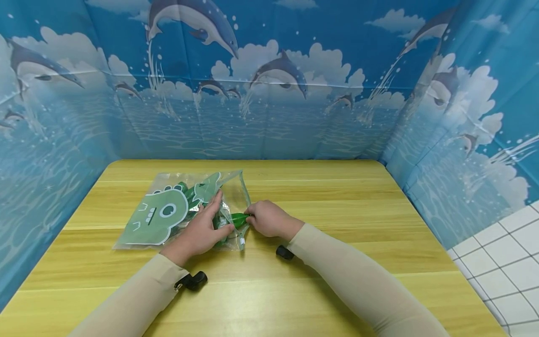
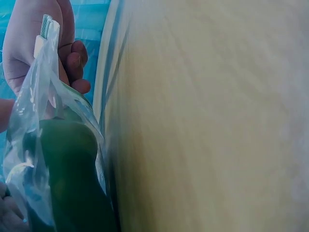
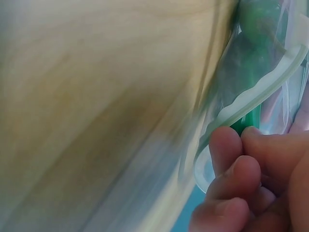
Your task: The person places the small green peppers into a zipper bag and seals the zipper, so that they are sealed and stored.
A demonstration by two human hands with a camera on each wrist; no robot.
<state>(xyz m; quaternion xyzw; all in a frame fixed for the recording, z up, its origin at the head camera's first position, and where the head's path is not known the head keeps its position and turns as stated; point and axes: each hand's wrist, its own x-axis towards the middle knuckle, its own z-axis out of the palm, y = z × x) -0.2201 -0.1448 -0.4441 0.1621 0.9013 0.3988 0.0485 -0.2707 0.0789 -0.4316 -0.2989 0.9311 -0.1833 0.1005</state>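
Observation:
A clear zip bag (image 1: 139, 230) with a green cartoon monster print lies on the left half of the table, its mouth facing right. Several glossy green things show through the plastic; one is a rounded dark green shape (image 2: 72, 169) in the left wrist view. My left hand (image 1: 201, 233) rests on top of the bag with its fingers extended. At the mouth, my right hand (image 1: 268, 220) pinches the narrow end of a smooth green object (image 1: 239, 220), whose other end is inside the bag. Beside those fingertips runs the pale zip strip (image 3: 251, 104). The object's exact kind is unclear.
The yellow wood-grain table (image 1: 337, 206) extends around the bag. Blue dolphin-print curtains (image 1: 269, 112) hang along the back and sides. White tiles (image 1: 505, 262) show at the lower right. Each wrist wears a black device (image 1: 193, 281).

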